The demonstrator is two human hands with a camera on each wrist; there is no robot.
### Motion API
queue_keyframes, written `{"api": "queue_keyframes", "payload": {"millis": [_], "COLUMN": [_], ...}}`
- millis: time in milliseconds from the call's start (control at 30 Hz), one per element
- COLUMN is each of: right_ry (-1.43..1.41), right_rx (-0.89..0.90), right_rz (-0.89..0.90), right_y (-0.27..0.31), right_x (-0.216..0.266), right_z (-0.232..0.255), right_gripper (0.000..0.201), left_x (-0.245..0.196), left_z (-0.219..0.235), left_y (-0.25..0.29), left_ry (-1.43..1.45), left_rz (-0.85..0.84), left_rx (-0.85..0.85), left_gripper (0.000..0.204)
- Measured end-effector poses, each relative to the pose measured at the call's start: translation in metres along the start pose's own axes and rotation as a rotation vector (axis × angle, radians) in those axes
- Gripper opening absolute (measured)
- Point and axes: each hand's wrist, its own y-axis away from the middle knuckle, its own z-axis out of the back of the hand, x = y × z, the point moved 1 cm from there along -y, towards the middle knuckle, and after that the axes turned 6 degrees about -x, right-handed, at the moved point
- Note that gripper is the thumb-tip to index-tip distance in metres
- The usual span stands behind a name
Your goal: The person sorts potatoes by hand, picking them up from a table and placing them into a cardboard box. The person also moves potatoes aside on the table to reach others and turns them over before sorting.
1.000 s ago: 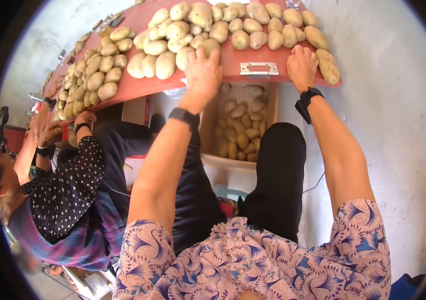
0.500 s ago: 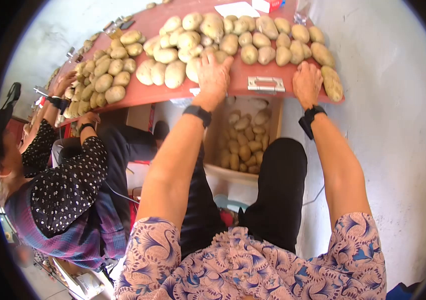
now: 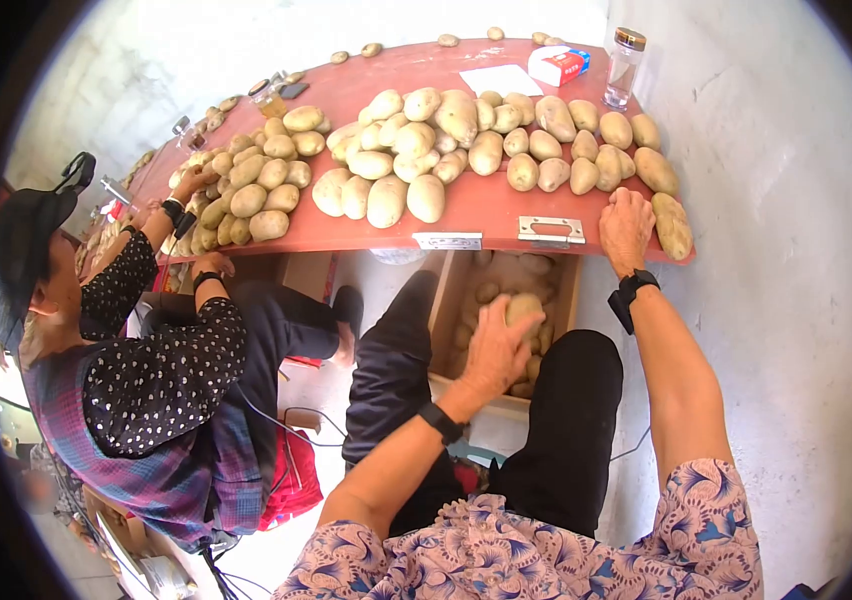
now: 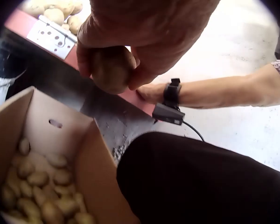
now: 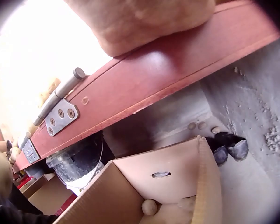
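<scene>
My left hand [image 3: 495, 350] holds a potato [image 3: 524, 308] above the open cardboard box below the table edge. In the left wrist view the fingers curl round that potato [image 4: 113, 70], and smaller potatoes [image 4: 51, 212] lie in the box [image 4: 100, 179]. At the table's right end my right hand [image 3: 627, 230] rests on the red tabletop [image 3: 486, 215], beside a long potato [image 3: 671, 226]. In the right wrist view, only the underside of the right hand [image 5: 149, 23] shows, against the table edge. Piled potatoes [image 3: 386, 201] lie left and behind.
A metal hinge [image 3: 551, 230] is fixed at the table's front edge. A glass bottle [image 3: 625, 68], a red-and-white box [image 3: 558, 66] and paper stand at the back. Another person [image 3: 136, 400] sits at the left by more potatoes. A dark bucket [image 5: 77, 163] stands under the table.
My left hand has left the potatoes on the table and moved down over the box, with a potato in its grip. My right hand stays at the table's right end. The view has tilted up.
</scene>
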Motion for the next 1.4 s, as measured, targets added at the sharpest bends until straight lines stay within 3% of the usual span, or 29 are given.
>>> {"api": "queue_keyframes", "payload": {"millis": [233,300,433,500,533,733,800,1067,1100,1133,1167,1200,1400], "right_ry": [0.006,0.0,-0.001,0.008,0.008,0.017,0.009,0.016,0.014,0.013,0.012,0.01,-0.012], "right_rx": [0.01,0.01,0.01,0.015,0.027,0.032,0.024,-0.032,-0.036,-0.018,0.001,-0.003,-0.056], "right_rz": [-0.004,-0.003,0.004,0.001,-0.007,-0.003,-0.004,0.006,0.002,-0.011,-0.024,-0.026,0.011], "right_y": [0.0,0.0,0.0,-0.001,-0.001,0.0,-0.002,0.0,0.0,-0.001,-0.001,-0.001,0.0], "right_x": [0.001,0.001,0.002,0.003,0.004,0.005,0.004,0.0,0.0,0.001,0.001,0.0,-0.002], "right_z": [0.0,0.0,0.0,0.002,0.001,0.003,0.004,-0.002,-0.001,-0.001,-0.001,-0.001,0.001], "right_gripper": [0.012,0.012,0.013,0.013,0.013,0.013,0.013,0.012,0.012,0.011,0.011,0.011,0.011], "left_x": [0.047,0.061,0.076,0.079,0.08,0.054,0.054,0.043,0.043,0.044,0.04,0.032,0.037], "left_z": [-0.049,-0.053,-0.05,-0.05,-0.049,-0.001,0.016,0.091,0.101,0.11,0.122,0.136,0.165], "left_y": [0.051,0.055,0.066,0.066,0.065,0.017,-0.006,-0.08,-0.091,-0.102,-0.115,-0.125,-0.181], "left_ry": [0.103,0.155,-0.065,-0.059,-0.058,0.02,0.018,0.082,-0.091,-0.011,-0.173,-0.258,-0.308], "left_rz": [0.284,0.572,0.498,0.564,0.562,0.354,0.249,0.23,0.022,0.084,0.113,-0.019,0.016], "left_rx": [0.125,0.207,0.203,0.626,0.627,0.293,0.074,-0.295,-0.449,-0.422,-0.457,-0.535,-0.526], "left_gripper": [0.054,0.053,0.048,0.041,0.041,0.026,0.022,0.019,0.024,0.026,0.036,0.048,0.064]}}
